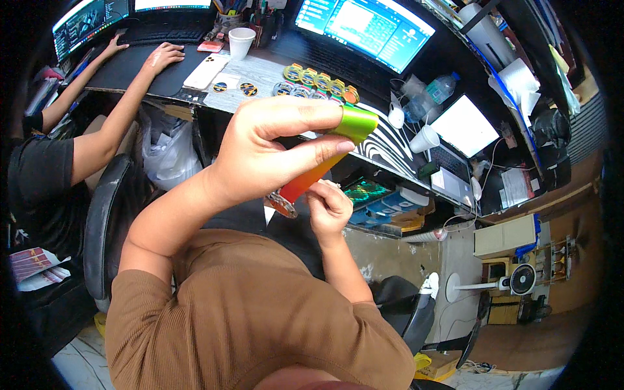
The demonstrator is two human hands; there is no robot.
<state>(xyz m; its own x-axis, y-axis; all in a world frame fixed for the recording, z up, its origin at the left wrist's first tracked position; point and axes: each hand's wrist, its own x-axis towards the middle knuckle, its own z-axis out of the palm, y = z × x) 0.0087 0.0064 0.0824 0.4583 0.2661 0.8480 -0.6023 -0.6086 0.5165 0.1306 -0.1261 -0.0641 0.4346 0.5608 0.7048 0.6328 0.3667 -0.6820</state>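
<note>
My left hand (260,146) is raised over my lap and pinches a shiny ribbon (359,123) between thumb and fingers. The ribbon is green at the top and turns orange and red lower down. A metallic medal (281,205) hangs at the ribbon's lower end, seen nearly edge-on. Beside the red part, my right hand (330,205) is closed with its fingers curled together; what it grips is hidden. On the desk beyond lie several gold and silver medals (318,82) in a row, and two round dark discs (248,89).
A co-worker's hand (162,57) rests on a black desk mat at left. White cups (241,43) (424,138), a lit monitor (364,31), a water bottle (442,88) and a laptop (448,159) crowd the desk. A fan (520,279) stands at right.
</note>
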